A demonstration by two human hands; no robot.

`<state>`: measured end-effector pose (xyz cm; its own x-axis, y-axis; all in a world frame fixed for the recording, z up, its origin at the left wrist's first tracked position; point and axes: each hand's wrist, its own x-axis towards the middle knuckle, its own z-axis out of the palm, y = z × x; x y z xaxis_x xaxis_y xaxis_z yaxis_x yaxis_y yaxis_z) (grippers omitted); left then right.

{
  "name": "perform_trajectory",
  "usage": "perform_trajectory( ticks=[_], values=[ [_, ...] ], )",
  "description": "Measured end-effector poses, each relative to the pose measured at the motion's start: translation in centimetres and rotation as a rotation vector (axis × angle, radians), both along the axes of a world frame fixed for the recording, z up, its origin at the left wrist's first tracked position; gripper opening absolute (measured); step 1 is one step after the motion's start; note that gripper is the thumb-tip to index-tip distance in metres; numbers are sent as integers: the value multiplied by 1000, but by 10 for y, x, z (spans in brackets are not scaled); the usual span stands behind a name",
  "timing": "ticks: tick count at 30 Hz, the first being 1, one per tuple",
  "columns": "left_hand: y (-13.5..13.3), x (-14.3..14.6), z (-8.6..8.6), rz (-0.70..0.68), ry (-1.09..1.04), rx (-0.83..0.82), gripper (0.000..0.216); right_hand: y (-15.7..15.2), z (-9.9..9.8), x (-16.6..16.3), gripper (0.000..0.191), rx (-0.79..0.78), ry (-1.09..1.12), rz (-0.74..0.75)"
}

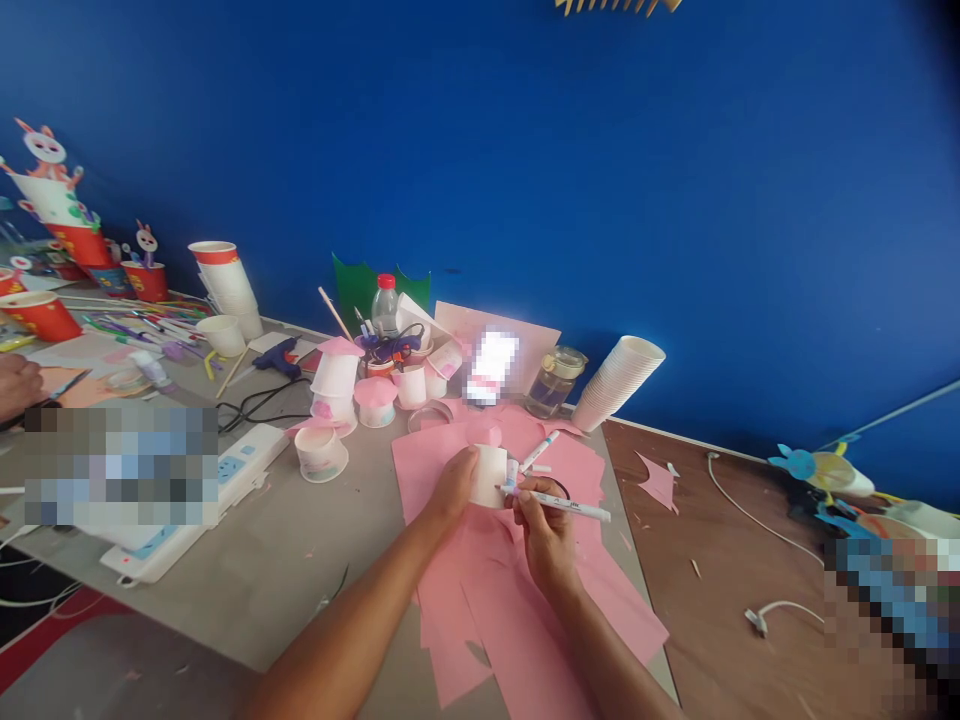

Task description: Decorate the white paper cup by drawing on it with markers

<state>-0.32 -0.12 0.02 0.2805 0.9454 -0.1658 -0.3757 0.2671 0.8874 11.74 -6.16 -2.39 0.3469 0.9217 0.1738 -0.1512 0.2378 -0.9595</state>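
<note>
Your left hand [454,488] grips the white cup [490,474]; your right hand [547,530] pinches the marker [581,507], long axis roughly crosswise, tip at cup's wall, contact unclear.

Paper sheets [450,590] lie along the right edge of the surface [352,530], beneath a paper cup [489,470] between the left hand [452,482] and right hand [547,530]. Toward the back edge, left to right, come a bottle [385,305], phone [492,368] and jar [553,382]; a power strip [253,460] lies near the front edge.
</note>
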Motion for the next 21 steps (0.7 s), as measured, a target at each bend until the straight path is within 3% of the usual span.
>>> perform_trajectory(
  ticks=[13, 21],
  values=[
    [2, 0, -2, 1, 38, -16, 40, 0, 5, -2, 23, -17, 39, -14],
    [3, 1, -7, -5, 11, 3, 41, 1, 9, -1, 24, -46, 231, -3]
  ],
)
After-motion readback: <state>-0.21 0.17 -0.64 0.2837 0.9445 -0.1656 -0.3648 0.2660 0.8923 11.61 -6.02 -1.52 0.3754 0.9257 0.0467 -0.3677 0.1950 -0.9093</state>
